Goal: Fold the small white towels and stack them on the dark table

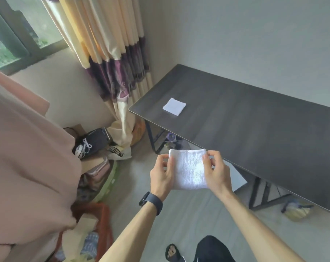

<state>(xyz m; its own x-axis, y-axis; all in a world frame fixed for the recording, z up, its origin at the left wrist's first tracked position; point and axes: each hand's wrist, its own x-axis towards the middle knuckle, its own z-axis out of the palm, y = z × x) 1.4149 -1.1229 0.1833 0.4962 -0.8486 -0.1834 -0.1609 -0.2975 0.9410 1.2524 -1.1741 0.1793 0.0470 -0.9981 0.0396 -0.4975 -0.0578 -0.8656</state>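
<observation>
Pinched on both sides: my left hand (162, 173) and right hand (217, 171) each grip one side edge of a small white terry towel (189, 169) between thumb and curled fingers. The towel is folded to a rectangle and held in the air between them, in front of the table's near edge.
Item: black band (152, 202) on the left wrist.
Item: foot in a black open sandal (172, 252) on the grey floor, below the arms.
Item: long dark wood-grain table (254, 120) on black metal legs, against the grey wall.
Item: one folded white towel square (174, 106), lying flat near the table's far left corner, well apart from the held towel.
Item: cream curtain with a purple band (111, 53), beyond that corner.
Item: dark-framed window (9, 35), beside the curtain.
</observation>
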